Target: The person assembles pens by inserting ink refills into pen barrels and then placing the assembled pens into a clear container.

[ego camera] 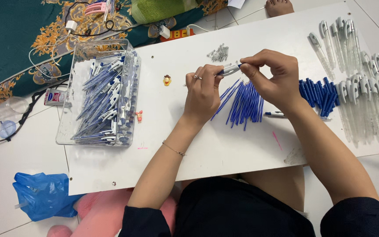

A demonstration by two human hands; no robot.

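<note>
Both hands (pixel 242 81) pinch pen (pixel 229 69); refills (pixel 244 103) beneath, bin (pixel 69 109) left.

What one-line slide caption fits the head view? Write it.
Both hands, left hand and right hand, hold a pen above blue refills on a white board.

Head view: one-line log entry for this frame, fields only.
left hand: holds pen | right hand: fingers on pen tip end | below: blue refills on white board | left: clear bin of pens

Refills (pixel 243 100) lie between bin (pixel 130 94) (left) and barrels (pixel 359 94) (right).
</note>
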